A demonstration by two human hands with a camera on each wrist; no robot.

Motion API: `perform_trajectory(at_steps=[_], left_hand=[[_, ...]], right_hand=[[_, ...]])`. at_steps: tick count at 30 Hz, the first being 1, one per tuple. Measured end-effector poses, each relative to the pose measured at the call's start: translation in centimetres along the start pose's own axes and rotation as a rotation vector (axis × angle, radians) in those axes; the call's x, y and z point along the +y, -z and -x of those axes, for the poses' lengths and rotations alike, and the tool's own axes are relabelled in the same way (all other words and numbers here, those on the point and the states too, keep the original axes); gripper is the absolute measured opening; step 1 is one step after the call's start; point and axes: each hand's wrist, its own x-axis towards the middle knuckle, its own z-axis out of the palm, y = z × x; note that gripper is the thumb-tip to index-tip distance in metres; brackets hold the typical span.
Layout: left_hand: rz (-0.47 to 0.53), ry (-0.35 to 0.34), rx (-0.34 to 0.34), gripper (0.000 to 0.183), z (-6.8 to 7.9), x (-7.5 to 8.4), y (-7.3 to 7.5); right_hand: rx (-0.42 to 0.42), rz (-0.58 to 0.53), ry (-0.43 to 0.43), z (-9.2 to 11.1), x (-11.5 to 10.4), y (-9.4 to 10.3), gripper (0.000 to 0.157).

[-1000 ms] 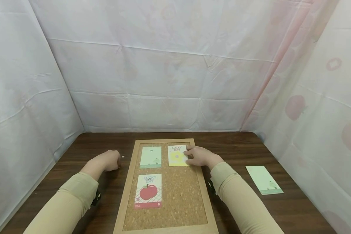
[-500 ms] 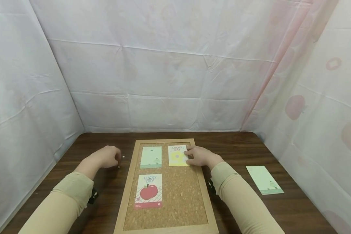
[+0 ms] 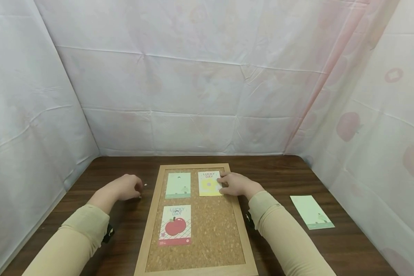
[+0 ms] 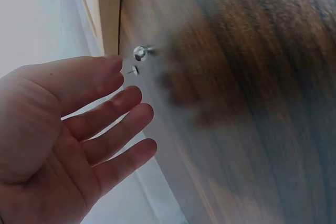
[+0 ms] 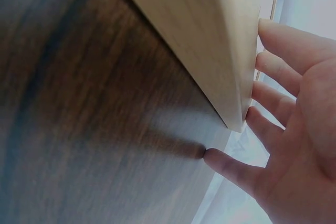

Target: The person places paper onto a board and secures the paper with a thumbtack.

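My left hand [image 3: 127, 187] is over the dark table left of the corkboard [image 3: 212, 234], its fingers loosely bent with nothing between them. In the left wrist view, two small silver thumbtacks lie just beyond its fingertips: a nearer tack [image 4: 135, 70] and a rounder-looking tack [image 4: 140, 53]. My right hand [image 3: 239, 184] reaches over the board's right frame. Its fingertips rest on the right edge of a yellow "Lucky Day" card [image 3: 207, 186], at the board's top right. In the right wrist view, the fingers are spread along the wooden frame [image 5: 210, 56], and one touches the table.
A green card [image 3: 178, 186] sits at the board's top left, above a red apple card [image 3: 174, 226]; each bears a small tack near its top. Another green card [image 3: 310, 211] lies on the table at right. Pale curtains [image 3: 193, 96] enclose the table.
My left hand has shifted slightly left and back from the thumbtacks, and the nearer tack now shows beside its fingers. The right hand stays on the yellow card.
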Motion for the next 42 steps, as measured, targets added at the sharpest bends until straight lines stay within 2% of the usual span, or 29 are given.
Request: perform_trajectory(at_steps=[9,23,33,37,40,42], left_hand=[[-0.01,-0.012,-0.037,0.008,0.18,0.35,-0.46],[-0.033,-0.027,-0.027,0.003,0.05,-0.03,-0.91],[-0.06,-0.051,-0.01,0.011,0.27,0.2,-0.84],[-0.087,-0.081,0.053,0.014,0.21,0.36,-0.74],[-0.106,-0.12,0.154,0.013,0.04,0.44,-0.72],[-0.116,-0.157,0.247,0.011,-0.04,0.54,-0.69]], right_hand=[[-0.004,-0.006,0.009,0.05,0.01,-0.03,0.055],[0.0,0.001,-0.002,-0.2,-0.08,-0.21,0.055],[-0.003,-0.018,-0.006,-0.24,-0.24,-0.13,0.055],[-0.003,-0.022,-0.006,-0.23,-0.26,-0.13,0.055],[-0.005,-0.022,-0.005,-0.19,-0.25,-0.15,0.055],[-0.006,-0.024,-0.002,-0.13,-0.22,-0.16,0.055]])
